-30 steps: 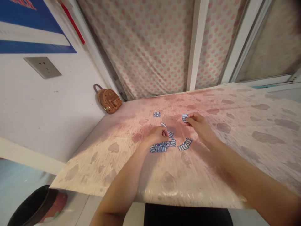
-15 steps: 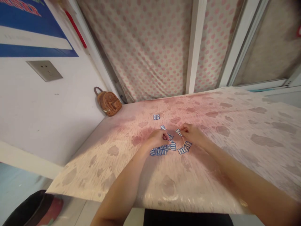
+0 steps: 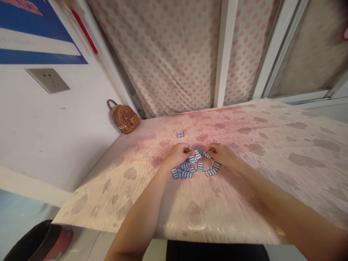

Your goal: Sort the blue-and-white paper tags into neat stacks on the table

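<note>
The left hand (image 3: 179, 153) has shifted slightly up the frame in the last half second, and a blue-and-white piece (image 3: 195, 157) now shows plainly at its fingertips. Below it, more of the loose pile (image 3: 185, 171) is in view, and one upright-striped neighbour, a single piece (image 3: 200, 166), stands out just to its right. The right hand (image 3: 221, 153), having come inward since a second ago, keeps its place at centre right; the two hands now face each other closely, which suggests that the pieces are being matched or brought together.

The left fingers look narrowed on their piece, its larger part jutting right. The right fingers pinch the end of a short strip (image 3: 206, 154) pointing left. A curved group (image 3: 212, 170) lies below them on the surface (image 3: 191, 214); a small block (image 3: 180, 134) rests apart, above the left hand.
</note>
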The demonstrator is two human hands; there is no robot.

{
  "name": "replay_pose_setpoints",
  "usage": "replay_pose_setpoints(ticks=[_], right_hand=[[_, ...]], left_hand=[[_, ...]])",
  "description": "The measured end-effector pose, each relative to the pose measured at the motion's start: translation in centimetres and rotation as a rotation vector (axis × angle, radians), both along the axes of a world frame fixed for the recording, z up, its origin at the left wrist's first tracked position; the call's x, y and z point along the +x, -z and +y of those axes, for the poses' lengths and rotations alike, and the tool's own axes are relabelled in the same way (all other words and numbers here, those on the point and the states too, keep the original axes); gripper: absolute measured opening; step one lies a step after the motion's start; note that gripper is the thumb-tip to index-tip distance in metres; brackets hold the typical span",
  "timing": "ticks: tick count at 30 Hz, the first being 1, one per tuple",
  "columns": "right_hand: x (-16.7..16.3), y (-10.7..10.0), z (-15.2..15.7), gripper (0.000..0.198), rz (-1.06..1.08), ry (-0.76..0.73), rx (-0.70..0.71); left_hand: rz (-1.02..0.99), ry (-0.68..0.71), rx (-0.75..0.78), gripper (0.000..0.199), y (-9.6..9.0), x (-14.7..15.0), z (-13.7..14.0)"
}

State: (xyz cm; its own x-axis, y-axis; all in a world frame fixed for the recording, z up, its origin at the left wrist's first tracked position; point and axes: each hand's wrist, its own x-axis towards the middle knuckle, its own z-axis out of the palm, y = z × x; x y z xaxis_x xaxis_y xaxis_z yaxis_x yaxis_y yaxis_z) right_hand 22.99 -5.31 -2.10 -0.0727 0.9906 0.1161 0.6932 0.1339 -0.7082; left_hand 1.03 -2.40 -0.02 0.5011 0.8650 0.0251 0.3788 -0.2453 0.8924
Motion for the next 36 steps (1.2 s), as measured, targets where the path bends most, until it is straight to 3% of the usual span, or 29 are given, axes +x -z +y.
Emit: replay_pose_setpoints(ticks=[10,16,24,28,33,36], right_hand=[[0.3,0.0,0.0,0.015,0.043,-0.055,0.036],[-0.8,-1.1,-0.3,0.024,0.330,-0.254,0.042],[-0.1,-0.4,0.4,0.024,0.460,-0.144,0.082],[-0.2,-0.2,0.6,0.021,0.528,-0.089,0.070],[-0.5,-1.0,0.2,0.018,0.602,-0.015,-0.054],[-0.5,-1.4,-0.1,0.014,0.599,-0.024,-0.097]], left_hand=[[0.022,0.020,0.027,0.041,-0.1,0.2,-0.2],[-0.047,0.008,0.066,0.055,-0.8,0.8,-0.8],[-0.002,-0.048,0.167,0.062,0.0,0.6,0.1],[0.009,-0.052,0.189,0.057,0.1,0.7,0.1],[-0.020,-0.014,0.159,0.030,-0.2,1.1,-0.6],[-0.068,-0.046,0.194,0.027,-0.4,1.5,-0.8]])
